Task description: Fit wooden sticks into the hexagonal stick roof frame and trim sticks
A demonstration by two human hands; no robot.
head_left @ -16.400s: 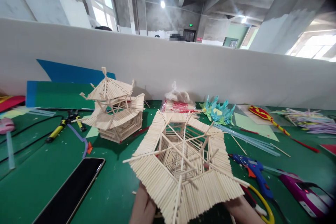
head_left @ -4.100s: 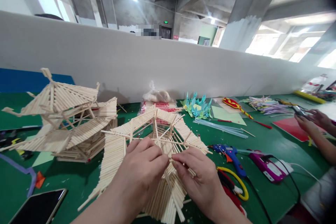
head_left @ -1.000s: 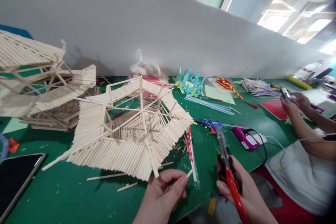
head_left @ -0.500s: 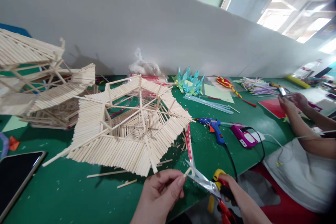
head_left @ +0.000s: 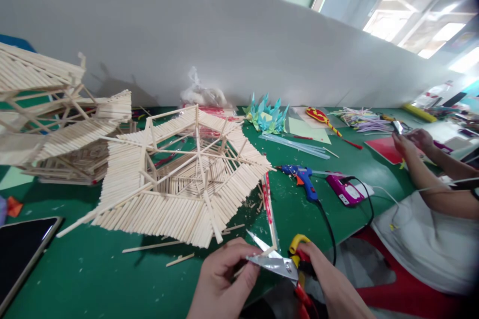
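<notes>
At the table's front edge my left hand [head_left: 225,279] pinches a short wooden stick [head_left: 268,250] between thumb and fingers. My right hand [head_left: 322,271] grips scissors [head_left: 279,265] by their yellow and red handles. The scissor blades are spread, pointing left, with the stick's end lying between them close to my left fingertips. Just beyond stands a many-sided model made of wooden sticks [head_left: 149,217], its slatted roof ring crossed by longer sticks. Loose sticks [head_left: 180,259] lie on the table in front of it.
A blue glue gun [head_left: 305,179] lies right of the model, its cord running over the edge beside a purple power strip [head_left: 346,192]. Another stick model [head_left: 75,134] and a phone [head_left: 26,254] are at left. A co-worker's hands [head_left: 411,144] hold something at right.
The scissors have moved left and turned, bringing their blades around the stick near my left fingers. The whole view has shifted slightly.
</notes>
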